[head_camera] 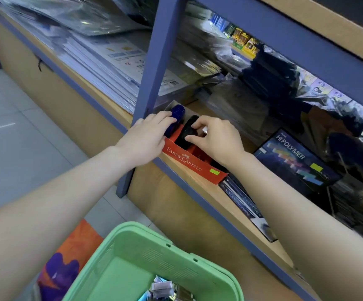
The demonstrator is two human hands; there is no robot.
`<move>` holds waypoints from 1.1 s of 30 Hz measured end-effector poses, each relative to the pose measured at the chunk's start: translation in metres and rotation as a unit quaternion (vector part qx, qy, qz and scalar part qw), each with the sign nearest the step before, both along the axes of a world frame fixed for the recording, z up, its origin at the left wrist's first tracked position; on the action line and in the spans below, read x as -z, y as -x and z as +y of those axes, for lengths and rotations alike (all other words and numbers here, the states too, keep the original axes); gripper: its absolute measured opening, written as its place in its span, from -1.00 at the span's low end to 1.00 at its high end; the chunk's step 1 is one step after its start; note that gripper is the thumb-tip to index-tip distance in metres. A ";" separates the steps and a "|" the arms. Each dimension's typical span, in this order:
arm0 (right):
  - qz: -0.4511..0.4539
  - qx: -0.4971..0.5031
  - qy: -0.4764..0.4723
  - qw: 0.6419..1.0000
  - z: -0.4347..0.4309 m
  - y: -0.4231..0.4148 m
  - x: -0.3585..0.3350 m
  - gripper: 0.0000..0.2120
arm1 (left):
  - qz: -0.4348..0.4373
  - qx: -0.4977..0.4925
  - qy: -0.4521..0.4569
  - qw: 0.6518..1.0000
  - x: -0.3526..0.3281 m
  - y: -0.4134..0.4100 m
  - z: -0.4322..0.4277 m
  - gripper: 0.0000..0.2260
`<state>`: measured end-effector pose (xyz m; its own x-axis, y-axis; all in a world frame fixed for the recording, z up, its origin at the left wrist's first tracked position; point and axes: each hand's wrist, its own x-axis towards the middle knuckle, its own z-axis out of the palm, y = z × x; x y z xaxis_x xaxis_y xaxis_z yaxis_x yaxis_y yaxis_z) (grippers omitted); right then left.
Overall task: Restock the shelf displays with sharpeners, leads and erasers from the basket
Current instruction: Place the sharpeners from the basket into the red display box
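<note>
Two sharpeners are at the front left corner of the lower shelf [226,205], both in a red display box [198,168].

- The blue sharpener [178,112] is dark, ribbed and glossy, and stands at the box's left end.
- The black sharpener [188,132] is rounded and shiny, and sits just right of the blue one.

The left hand [148,139] lies over the blue sharpener with its fingers across the near side. The thumb is hidden, so I cannot tell whether it grips. The right hand [218,141] pinches the black sharpener between curled fingers and thumb.

The box front reads "FABER-CASTELL" in white and carries a small yellow-green sticker [214,171]. To its right a black box [295,161] is marked "HI-POLYMER", with coloured bars printed below. A flat dark pack [244,202] at the shelf edge reads "Slim body for precise erasing".

Near the person, a green basket [137,242] with slotted walls holds small silvery packets [163,286] at its bottom; their print is too blurred to read.
</note>
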<state>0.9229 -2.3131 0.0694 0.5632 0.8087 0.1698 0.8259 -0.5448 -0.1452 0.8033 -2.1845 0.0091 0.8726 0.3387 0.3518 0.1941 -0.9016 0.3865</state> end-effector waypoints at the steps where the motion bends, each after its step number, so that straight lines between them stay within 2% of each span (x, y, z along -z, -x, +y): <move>1: 0.000 -0.003 0.013 1.000 0.005 0.001 0.000 -0.67 | -0.002 -0.001 0.000 1.000 0.001 0.000 0.000 -0.53; 4: 0.001 -0.004 0.050 0.999 0.015 0.004 -0.001 -0.68 | 0.005 -0.005 -0.003 1.000 0.002 0.001 0.002 -0.52; 7: 0.020 -0.012 0.042 0.999 0.011 0.010 -0.001 -0.60 | 0.024 -0.015 -0.008 1.000 0.000 0.002 0.002 -0.52; 9: 0.101 -0.011 -0.014 0.995 -0.003 0.015 -0.002 -0.54 | 0.032 -0.027 -0.025 0.999 -0.004 0.003 -0.001 -0.52; 11: 0.224 0.009 -0.087 0.971 -0.024 0.021 -0.002 -0.60 | 0.014 -0.037 -0.041 0.998 -0.010 0.004 -0.007 -0.54; 14: 0.310 0.030 -0.179 0.933 -0.062 0.022 -0.002 -0.71 | -0.044 -0.027 -0.036 0.998 -0.017 0.006 -0.028 -0.60; 18: 0.474 0.037 -0.269 0.838 -0.111 0.018 0.002 -0.84 | -0.060 0.068 -0.051 0.995 -0.010 -0.002 -0.072 -0.65; 20: 0.455 0.044 -0.250 0.853 -0.134 0.013 0.003 -0.85 | -0.036 0.125 -0.052 0.990 -0.004 -0.014 -0.096 -0.62; 22: 0.365 0.053 -0.221 0.903 -0.155 0.006 0.003 -0.86 | -0.009 0.172 -0.055 0.983 0.003 -0.029 -0.118 -0.58; 24: 0.303 0.071 -0.221 0.924 -0.174 0.000 0.001 -0.87 | 0.017 0.203 -0.073 0.976 0.009 -0.041 -0.138 -0.55; 28: 0.217 0.136 -0.267 0.929 -0.203 -0.014 -0.001 -0.90 | 0.076 0.205 -0.111 0.969 0.019 -0.050 -0.159 -0.54; 33: 0.188 0.184 -0.298 0.918 -0.219 -0.037 0.001 -0.93 | 0.092 0.192 -0.110 0.971 0.018 -0.047 -0.175 -0.50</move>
<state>0.9596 -2.5323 0.0684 0.8893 0.3785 0.2566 0.4315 -0.5086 -0.7451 0.8499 -2.3597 -0.0086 0.9747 -0.0899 0.2048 -0.1254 -0.9778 0.1676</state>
